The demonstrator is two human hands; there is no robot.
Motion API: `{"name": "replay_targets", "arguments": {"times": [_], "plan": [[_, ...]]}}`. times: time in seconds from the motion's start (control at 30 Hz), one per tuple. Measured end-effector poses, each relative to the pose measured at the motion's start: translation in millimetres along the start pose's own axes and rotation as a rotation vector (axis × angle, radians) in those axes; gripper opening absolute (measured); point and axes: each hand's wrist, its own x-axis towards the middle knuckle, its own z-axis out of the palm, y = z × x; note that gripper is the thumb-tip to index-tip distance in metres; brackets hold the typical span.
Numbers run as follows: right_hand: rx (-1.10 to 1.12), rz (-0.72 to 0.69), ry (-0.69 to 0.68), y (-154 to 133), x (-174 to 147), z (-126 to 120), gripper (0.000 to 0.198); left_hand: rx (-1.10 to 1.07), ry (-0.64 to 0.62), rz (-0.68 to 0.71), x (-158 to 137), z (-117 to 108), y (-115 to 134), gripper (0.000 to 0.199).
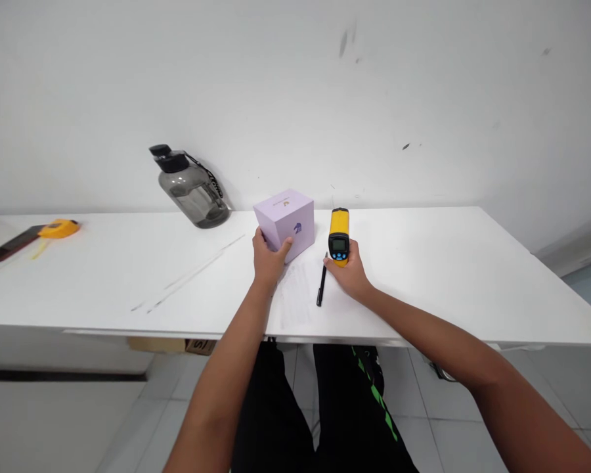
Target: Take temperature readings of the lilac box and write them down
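Observation:
My left hand (pixel 270 258) grips the lower near-left edges of a lilac box (pixel 295 226), thumb on one face and fingers on another. The box bears a dark blue horse-head mark on its side and a small gold mark on top. My right hand (pixel 350 270) is closed around the handle of a yellow and black infrared thermometer (pixel 339 226), whose small screen and blue buttons face me. Most of the handle is hidden by the hand. A black pen (pixel 321 286) lies on the table just left of my right hand, its tip close to the thumb.
On the white table (pixel 433 276), a grey see-through water bottle (pixel 197 197) with a black lid stands near the wall. Farther left lie an orange-yellow tape measure (pixel 60 228) and a dark flat piece (pixel 12 244). Beneath the table is a cardboard box (pixel 157 344).

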Motion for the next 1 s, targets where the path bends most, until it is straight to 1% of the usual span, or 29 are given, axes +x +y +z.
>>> {"name": "replay_targets", "arguments": {"times": [0.3, 0.5, 0.63, 0.8, 1.0], "plan": [[0.062, -0.011, -0.023, 1, 0, 0, 0.058, -0.02, -0.006, 0.013, 2, 0, -3, 0.092], [0.021, -0.013, -0.019, 0, -2, -4, 0.057, -0.069, -0.039, 0.013, 2, 2, -8, 0.091], [-0.02, -0.023, -0.041, -1, -3, -8, 0.056, -0.099, -0.055, -0.011, 2, 2, -12, 0.101], [-0.016, -0.038, -0.017, 2, -4, -9, 0.056, -0.109, -0.069, -0.036, 2, 3, -16, 0.114], [-0.024, -0.036, -0.016, 3, -3, -8, 0.057, -0.14, -0.076, 0.017, 5, 6, -25, 0.113]]}}
